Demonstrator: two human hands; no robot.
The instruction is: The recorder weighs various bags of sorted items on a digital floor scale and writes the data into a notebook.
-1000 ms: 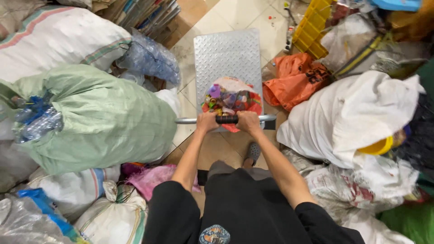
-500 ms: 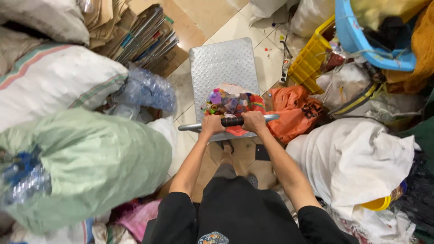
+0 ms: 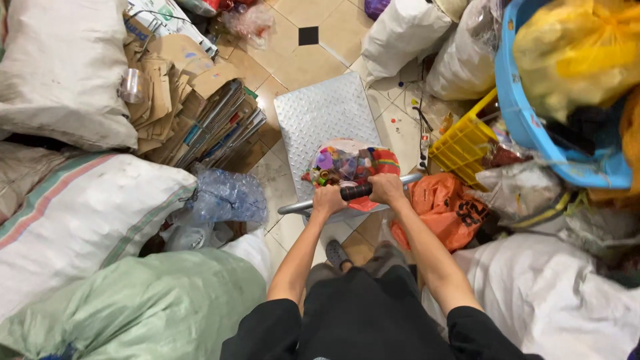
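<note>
Both my hands grip the metal handle bar [image 3: 293, 207] of a flat trolley. My left hand [image 3: 328, 199] holds the bar left of its black grip, my right hand [image 3: 388, 189] just right of it. The trolley's grey checker-plate deck [image 3: 319, 117] stretches away from me over the tiled floor. On the deck's near end, right behind the handle, sits a clear bag of small colourful plastic bits [image 3: 347, 167] with red-striped edging.
Big filled sacks, white [image 3: 73, 213] and green [image 3: 147, 307], crowd the left. Flattened cardboard [image 3: 193, 113] is stacked at the far left. An orange bag [image 3: 443, 207], a yellow crate [image 3: 463, 143], a blue tub [image 3: 533, 120] and white sacks [image 3: 553, 300] line the right.
The trolley has rolled forward along the aisle with both hands kept on the handle. The cardboard stack and blue tub have come closer, and the view has swung slightly left.
</note>
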